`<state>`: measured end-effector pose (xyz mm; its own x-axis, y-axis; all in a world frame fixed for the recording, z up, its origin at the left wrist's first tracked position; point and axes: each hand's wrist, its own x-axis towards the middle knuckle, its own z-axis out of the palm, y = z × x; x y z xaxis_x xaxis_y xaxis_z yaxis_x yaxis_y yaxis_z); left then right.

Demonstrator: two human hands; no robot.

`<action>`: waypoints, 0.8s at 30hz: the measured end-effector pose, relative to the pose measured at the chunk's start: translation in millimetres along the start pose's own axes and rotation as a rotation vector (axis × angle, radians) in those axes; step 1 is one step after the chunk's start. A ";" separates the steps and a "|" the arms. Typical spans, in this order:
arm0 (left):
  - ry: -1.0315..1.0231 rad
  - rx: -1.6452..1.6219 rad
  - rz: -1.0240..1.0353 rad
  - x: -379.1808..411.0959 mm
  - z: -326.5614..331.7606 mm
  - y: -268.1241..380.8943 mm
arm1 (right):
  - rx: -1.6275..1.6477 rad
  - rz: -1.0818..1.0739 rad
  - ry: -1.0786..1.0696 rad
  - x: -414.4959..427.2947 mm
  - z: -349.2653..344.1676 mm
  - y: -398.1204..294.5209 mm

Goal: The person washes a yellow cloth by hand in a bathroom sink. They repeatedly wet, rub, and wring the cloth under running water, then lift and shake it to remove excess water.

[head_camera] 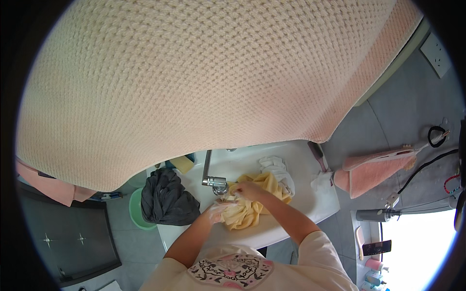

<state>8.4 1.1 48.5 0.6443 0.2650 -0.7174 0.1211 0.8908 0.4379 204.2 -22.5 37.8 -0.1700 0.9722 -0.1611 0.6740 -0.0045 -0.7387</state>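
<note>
A bunched yellow cloth [242, 214] lies wet and sudsy in the white washbasin [305, 211]. My right hand [249, 191] grips its upper part, fingers curled in beside the chrome faucet [215, 182]. Lather coats my left hand [217, 211], which holds the cloth's left side; its fingertips are partly hidden by foam and fabric. Both hands are close together just below the spout. A white cloth [278, 172] lies crumpled behind the yellow one. On the basin's left side sits a heap of dark grey fabric [169, 200].
A hanging cream-pink textured towel [218, 80] covers the upper view. A green bucket [136, 209] stands left, below the basin. Near a yellow sponge [182, 164] is the faucet arm; a brush [317, 154] lies at the right rim. A pink towel [375, 171] hangs on the right wall.
</note>
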 end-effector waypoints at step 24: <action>0.131 -0.169 0.102 141.9 -80.1 -34.1 | -0.237 0.290 0.342 63.6 -87.8 -17.2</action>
<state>35.2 37.9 -111.6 0.5417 0.3924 -0.7434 -0.0746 0.9033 0.4224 244.9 59.9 97.7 0.2663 0.9602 -0.0848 0.8102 -0.2706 -0.5200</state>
